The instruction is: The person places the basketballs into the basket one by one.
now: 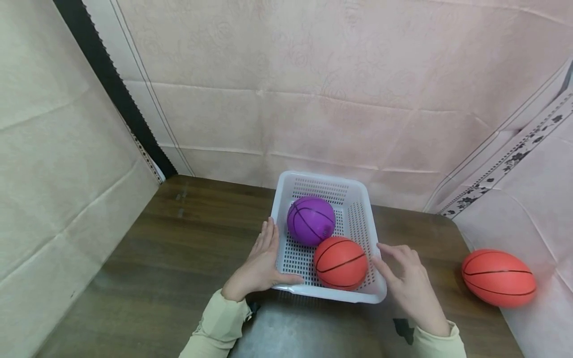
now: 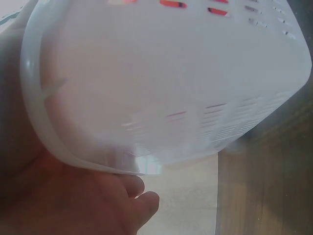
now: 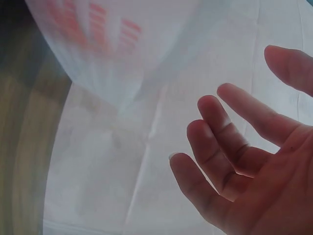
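1. I have room on the table (image 1: 147, 278) left of the white basket (image 1: 331, 294), which holds a purple ball (image 1: 311, 221) and an orange ball (image 1: 341, 263).
2. Rightward, a second ball (image 1: 499, 278) lies by the table's right edge.
3. My left hand (image 1: 259, 266) grips the near-left corner.
4. My right hand (image 1: 409, 283) is released, fingers loosely bent, beside the right rim.
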The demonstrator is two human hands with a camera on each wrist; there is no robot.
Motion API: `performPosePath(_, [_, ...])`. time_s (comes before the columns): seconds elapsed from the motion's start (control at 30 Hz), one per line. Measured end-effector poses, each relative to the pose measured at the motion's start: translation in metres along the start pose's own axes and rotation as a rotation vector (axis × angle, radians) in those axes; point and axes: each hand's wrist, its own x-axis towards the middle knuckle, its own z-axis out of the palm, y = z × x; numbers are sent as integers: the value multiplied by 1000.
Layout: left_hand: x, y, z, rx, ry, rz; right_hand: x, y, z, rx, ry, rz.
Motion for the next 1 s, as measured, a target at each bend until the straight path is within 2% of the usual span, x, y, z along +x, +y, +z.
performPosePath(0.27, [0,0,0,-12,0,-8,-3,11,-16,5,138,-16])
performPosePath(0.63, [1,0,1,-8,-2,-11,-6,23,-35,-13,237,26])
performPosePath(0.73, [1,0,1,-15,-5,-15,-6,29,-41,-15,284,64])
performPosePath(1.0, [1,0,0,-13,-7,-14,-8,52,-59,-4,470,212])
